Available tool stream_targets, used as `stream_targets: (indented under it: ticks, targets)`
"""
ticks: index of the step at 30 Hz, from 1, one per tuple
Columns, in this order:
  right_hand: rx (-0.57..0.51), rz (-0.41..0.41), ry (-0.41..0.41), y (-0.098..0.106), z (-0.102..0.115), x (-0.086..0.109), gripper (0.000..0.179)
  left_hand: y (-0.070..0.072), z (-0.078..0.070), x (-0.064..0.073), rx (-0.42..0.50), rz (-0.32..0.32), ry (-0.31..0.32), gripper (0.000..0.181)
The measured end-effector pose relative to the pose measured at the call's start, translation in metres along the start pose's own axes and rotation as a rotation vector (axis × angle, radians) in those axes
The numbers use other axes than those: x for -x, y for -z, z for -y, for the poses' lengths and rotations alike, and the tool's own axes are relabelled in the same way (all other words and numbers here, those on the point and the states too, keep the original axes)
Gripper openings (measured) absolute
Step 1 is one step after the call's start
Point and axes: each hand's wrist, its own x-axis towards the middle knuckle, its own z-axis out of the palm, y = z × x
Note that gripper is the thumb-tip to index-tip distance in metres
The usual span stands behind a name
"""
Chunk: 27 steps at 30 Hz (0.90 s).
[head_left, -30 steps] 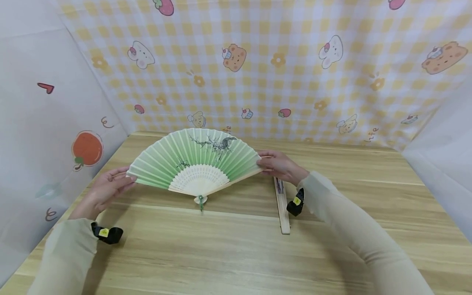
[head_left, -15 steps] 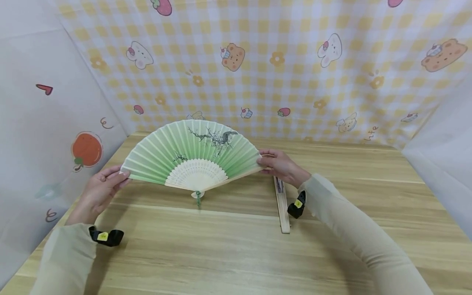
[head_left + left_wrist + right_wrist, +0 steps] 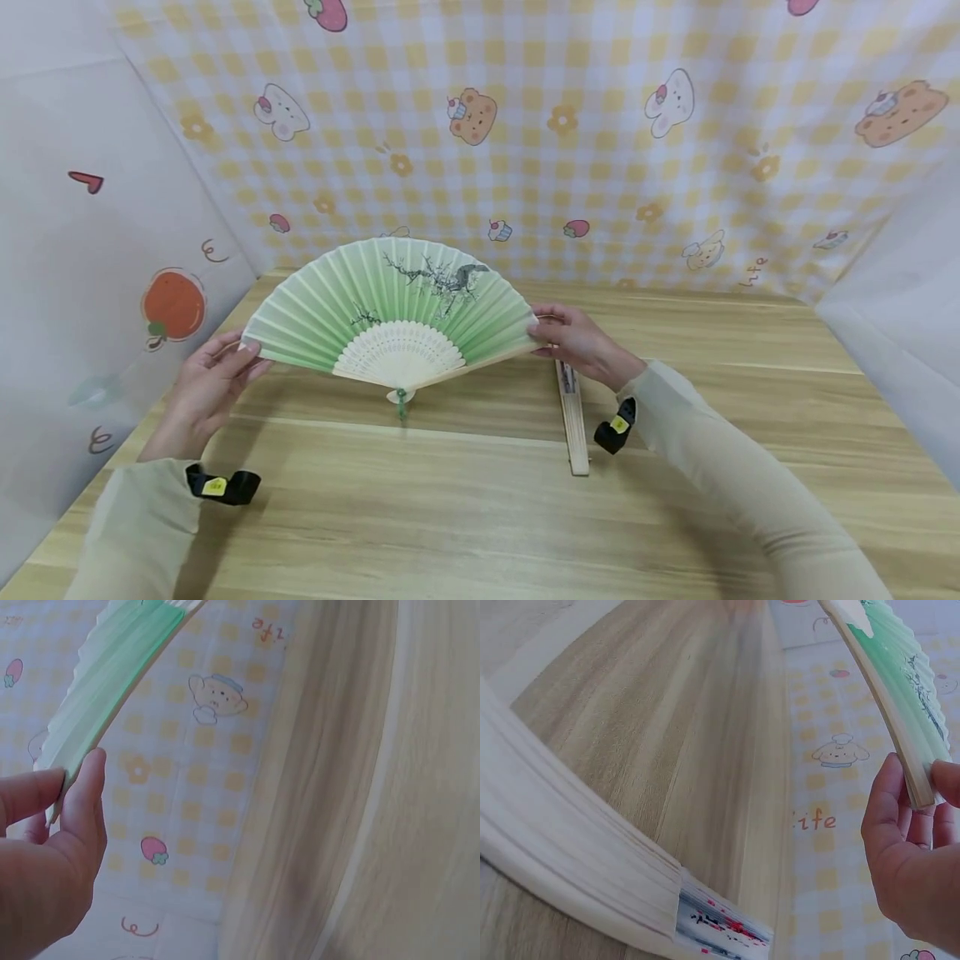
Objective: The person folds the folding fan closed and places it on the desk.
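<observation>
A green folding fan [image 3: 405, 312] is spread wide above the table, its pleated leaf printed with a dark blossom branch and a green tassel hanging at its pivot. My left hand [image 3: 206, 387] pinches the fan's left end between thumb and fingers; the left wrist view shows this grip on the outer rib of the fan [image 3: 112, 697]. At the other end, my right hand [image 3: 581, 342] pinches the right guard stick, also seen in the right wrist view, where thumb and fingers hold the tip of the fan [image 3: 896, 712].
A second folding fan [image 3: 573, 421], folded up, lies on the wooden table [image 3: 420, 517] below my right hand. Its printed leaf end shows in the right wrist view. A checked cloth [image 3: 525, 167] hangs behind the table, and a white cloth wall [image 3: 112, 250] stands at the left.
The green fan has risen slightly and spread a little wider. My left hand moved left and up with its end; my right hand shifted slightly right. The folded fan stayed put.
</observation>
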Motion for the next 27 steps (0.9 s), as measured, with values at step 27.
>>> stream_targets:
  ticks: [27]
  targets:
    - [-0.175,0.011,0.029,0.021,-0.006,0.020,0.040,-0.032,0.005,0.002,0.168,-0.043,-0.156,0.020]
